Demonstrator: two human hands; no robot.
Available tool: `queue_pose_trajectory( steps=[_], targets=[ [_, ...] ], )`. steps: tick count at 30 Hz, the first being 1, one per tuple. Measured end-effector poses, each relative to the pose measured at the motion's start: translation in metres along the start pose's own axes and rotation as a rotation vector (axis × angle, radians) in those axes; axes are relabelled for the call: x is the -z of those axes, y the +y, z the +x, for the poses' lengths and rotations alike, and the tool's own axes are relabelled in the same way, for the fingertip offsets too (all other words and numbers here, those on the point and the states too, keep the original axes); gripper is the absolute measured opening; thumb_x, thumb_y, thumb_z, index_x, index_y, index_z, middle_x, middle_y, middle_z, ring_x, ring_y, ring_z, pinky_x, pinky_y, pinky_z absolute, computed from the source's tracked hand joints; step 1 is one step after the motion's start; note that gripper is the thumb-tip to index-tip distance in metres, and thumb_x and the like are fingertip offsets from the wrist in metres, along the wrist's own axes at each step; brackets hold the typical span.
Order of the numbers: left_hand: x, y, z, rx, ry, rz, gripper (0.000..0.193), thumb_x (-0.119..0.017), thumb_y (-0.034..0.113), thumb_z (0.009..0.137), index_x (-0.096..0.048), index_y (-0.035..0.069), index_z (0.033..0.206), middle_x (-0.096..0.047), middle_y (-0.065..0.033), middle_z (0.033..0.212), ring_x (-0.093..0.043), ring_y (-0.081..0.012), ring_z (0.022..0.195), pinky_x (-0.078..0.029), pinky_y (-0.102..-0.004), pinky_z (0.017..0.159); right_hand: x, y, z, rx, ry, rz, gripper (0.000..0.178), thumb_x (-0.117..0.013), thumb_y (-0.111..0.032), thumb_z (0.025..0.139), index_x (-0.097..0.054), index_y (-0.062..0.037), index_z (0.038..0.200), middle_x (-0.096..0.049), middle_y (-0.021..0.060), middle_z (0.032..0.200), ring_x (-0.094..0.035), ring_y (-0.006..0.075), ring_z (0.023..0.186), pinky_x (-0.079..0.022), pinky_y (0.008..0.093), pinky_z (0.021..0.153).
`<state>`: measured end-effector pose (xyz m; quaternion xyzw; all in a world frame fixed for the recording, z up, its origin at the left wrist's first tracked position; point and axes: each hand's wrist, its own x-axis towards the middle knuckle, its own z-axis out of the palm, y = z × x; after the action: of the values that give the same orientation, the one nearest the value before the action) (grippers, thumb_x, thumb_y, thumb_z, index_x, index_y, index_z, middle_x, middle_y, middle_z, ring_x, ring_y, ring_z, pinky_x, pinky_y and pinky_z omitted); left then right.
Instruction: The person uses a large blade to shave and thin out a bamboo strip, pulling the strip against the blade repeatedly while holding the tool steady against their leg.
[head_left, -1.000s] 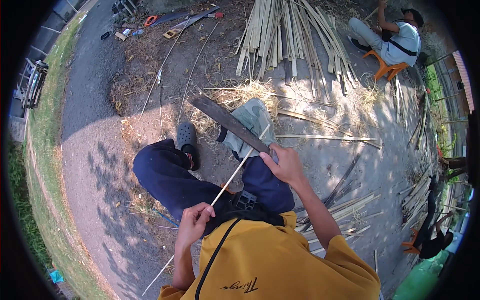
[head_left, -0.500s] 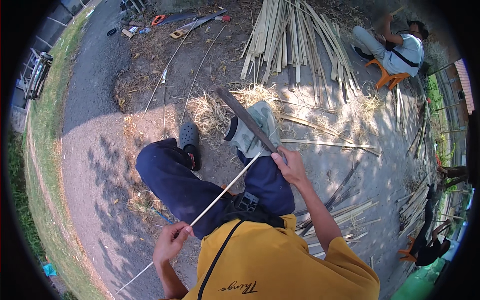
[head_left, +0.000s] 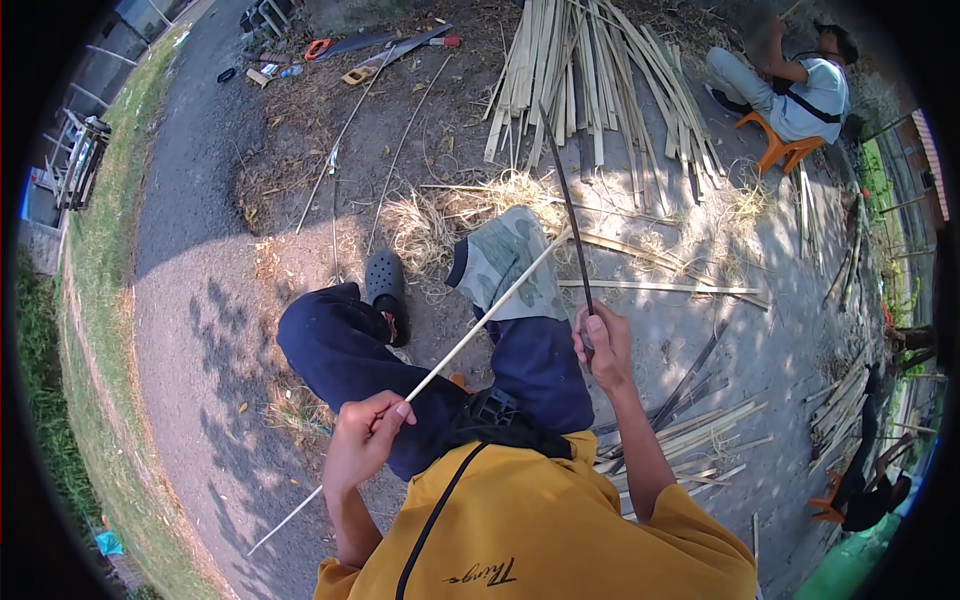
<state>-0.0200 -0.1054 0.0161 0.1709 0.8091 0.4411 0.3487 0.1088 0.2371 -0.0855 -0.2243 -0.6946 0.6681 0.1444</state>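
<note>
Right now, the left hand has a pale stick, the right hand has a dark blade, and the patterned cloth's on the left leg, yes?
No: the head view shows the patterned cloth on the right leg. The left hand holds the pale stick, the right hand the dark blade.

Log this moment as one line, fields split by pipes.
left hand: holds pale stick | right hand: holds dark blade | patterned cloth: over right leg | pale strips: piled ahead
</note>
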Motion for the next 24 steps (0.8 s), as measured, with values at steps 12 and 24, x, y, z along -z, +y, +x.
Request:
queue_pose_trajectory(
  steps=[12, 24],
  targets=[
    [-0.098, -0.018, 0.127, -0.118, -0.089, -0.181, 0.030, -0.057, 0.022, 0.112, -0.070, 0.002, 0.093, -0.047, 0.0064, 0.068, -0.039, -0.0029, 0.061, -0.030, -0.0241, 0.055, -0.014, 0.008, 0.012, 0.116, -0.020, -0.556, 0.052, -0.069, -0.051, 0.098, -0.072, 0.0008, 0.104, -0.064, 0.0233, 0.064, -0.069, 0.0415, 0.062, -0.052, 0.0478, 0.060],
    [-0.100, -0.025, 0.130, 0.180, -0.326, -0.646, 0.031, -0.053, 0.028, 0.115, -0.064, 0.006, 0.096, -0.035, 0.0105, 0.064, -0.025, -0.0002, 0.048, -0.016, -0.0237, 0.045, -0.016, 0.006, 0.020, 0.115, -0.147, -0.786, 0.051, -0.071, -0.054, 0.095, -0.074, -0.0042, 0.104, -0.067, 0.0236, 0.068, -0.071, 0.0456, 0.071, -0.055, 0.0517, 0.066]
  ],
)
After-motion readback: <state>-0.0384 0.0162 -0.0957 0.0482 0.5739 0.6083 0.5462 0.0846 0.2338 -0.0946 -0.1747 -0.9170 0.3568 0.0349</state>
